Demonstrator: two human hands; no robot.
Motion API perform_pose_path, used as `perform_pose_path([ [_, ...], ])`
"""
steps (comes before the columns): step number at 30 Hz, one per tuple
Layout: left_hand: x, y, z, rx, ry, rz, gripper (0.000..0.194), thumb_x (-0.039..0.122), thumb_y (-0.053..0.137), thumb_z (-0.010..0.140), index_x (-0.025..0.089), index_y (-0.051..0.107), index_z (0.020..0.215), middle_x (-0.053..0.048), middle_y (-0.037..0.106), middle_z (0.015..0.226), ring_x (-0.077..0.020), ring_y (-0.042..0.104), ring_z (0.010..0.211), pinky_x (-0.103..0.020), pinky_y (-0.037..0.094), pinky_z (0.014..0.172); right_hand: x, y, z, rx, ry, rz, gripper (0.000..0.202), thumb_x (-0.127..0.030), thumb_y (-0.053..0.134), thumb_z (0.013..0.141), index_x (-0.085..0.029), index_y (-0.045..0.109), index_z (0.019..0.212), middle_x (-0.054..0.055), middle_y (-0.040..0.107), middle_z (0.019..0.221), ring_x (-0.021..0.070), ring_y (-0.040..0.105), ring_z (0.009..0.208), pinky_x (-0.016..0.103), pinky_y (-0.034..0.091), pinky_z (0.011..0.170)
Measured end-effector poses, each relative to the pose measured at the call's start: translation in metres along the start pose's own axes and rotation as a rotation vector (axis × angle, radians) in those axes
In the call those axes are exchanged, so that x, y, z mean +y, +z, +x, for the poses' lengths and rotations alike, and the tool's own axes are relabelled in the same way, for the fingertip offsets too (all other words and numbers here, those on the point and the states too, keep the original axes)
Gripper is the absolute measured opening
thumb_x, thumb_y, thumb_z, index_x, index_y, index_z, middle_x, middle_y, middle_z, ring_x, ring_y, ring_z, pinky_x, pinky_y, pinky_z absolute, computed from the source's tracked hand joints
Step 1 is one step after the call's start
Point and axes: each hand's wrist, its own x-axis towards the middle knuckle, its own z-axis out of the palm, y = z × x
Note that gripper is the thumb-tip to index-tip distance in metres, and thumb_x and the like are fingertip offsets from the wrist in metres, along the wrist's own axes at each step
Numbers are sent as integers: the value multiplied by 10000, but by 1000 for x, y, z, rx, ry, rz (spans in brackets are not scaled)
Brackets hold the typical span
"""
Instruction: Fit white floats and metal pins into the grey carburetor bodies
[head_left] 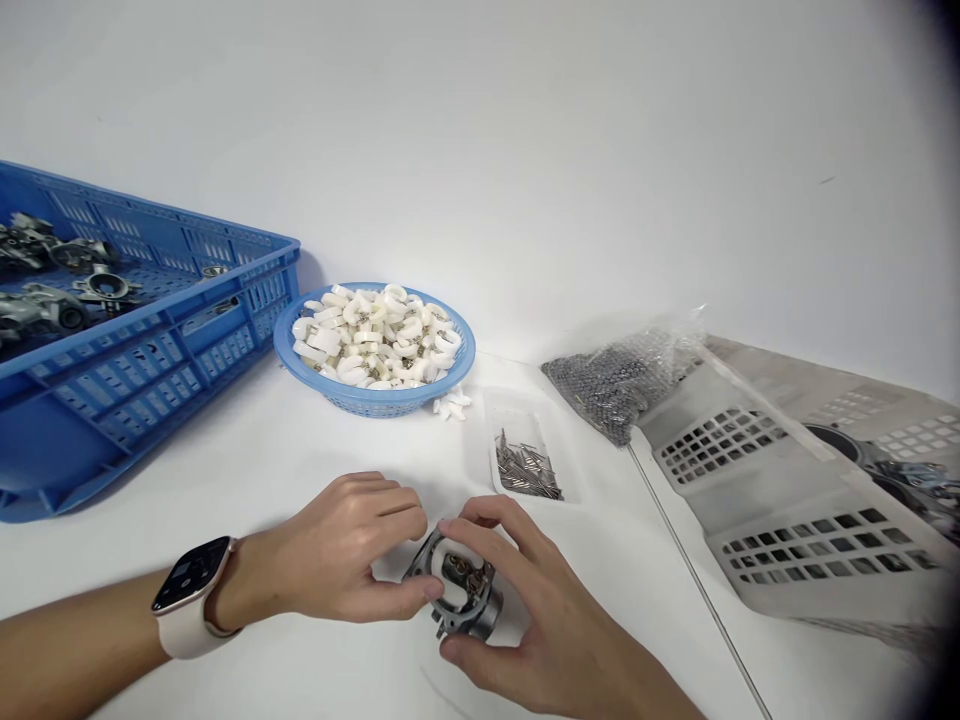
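A metal carburetor body (486, 618) lies open side up just above the white table, with a white plastic float (450, 580) and small brass parts visible inside it. My right hand (532, 590) grips it from the right, fingers over the far rim and thumb at the near side. On the left, my left hand (360, 550) has its fingers curled by the rim, its thumb tip against the float and body. What lies under the left fingertips is hidden.
Behind stands a blue basket (375, 401) heaped with white floats. A white tray (487, 420) holds thin metal pins. At left, a blue crate (150, 385) contains carburetors. To the right are a bag of small dark parts (600, 385), a grey crate (720, 490) and a thin rod (697, 575).
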Motion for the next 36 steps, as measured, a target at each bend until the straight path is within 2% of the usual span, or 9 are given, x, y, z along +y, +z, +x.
perform_pose_path([
  [10, 1, -1, 1, -1, 0, 3, 238, 381, 536, 988, 185, 565, 856, -25, 622, 730, -161, 549, 582, -315, 425, 599, 1, 2, 0, -2, -9, -15, 770, -223, 804, 715, -315, 496, 1414, 97, 542, 1259, 267, 624, 1136, 399, 603, 943],
  [16, 0, 0, 1, 5, -1, 14, 262, 389, 533, 992, 182, 568, 835, -20, 609, 713, -163, 529, 576, -328, 404, 581, 0, -8, -3, -95, 31, -82, 924, -191, 776, 673, -354, 397, 1500, 109, 498, 1402, 307, 552, 1309, 450, 542, 1070],
  [23, 0, 0, -1, 8, -10, -1, 260, 383, 556, 983, 177, 566, 824, -28, 632, 742, -162, 521, 587, -335, 405, 589, 0, -14, 0, -151, 33, -42, 875, -124, 677, 664, -350, 422, 1471, 75, 529, 1364, 255, 556, 1296, 380, 546, 1067],
  [29, -1, 0, -1, 14, -14, -6, 253, 388, 562, 980, 178, 564, 839, -27, 633, 744, -160, 514, 587, -331, 397, 592, -1, -13, 0, -187, 47, -23, 878, -116, 660, 663, -350, 410, 1472, 70, 515, 1376, 248, 538, 1314, 371, 533, 1080],
  [33, 0, 0, -1, 30, -7, -11, 250, 383, 565, 982, 184, 548, 832, -17, 612, 713, -157, 502, 577, -327, 390, 583, 5, -26, -5, -228, 105, -34, 781, -85, 624, 655, -335, 463, 1378, 81, 491, 1431, 274, 504, 1366, 418, 511, 1101],
  [36, 1, -2, -1, 101, 21, -15, 221, 351, 585, 973, 187, 533, 835, -25, 627, 725, -155, 502, 577, -318, 388, 574, 15, -45, -10, -187, 187, -20, 704, -61, 567, 655, -316, 471, 1304, 84, 435, 1506, 297, 438, 1428, 474, 484, 1118],
])
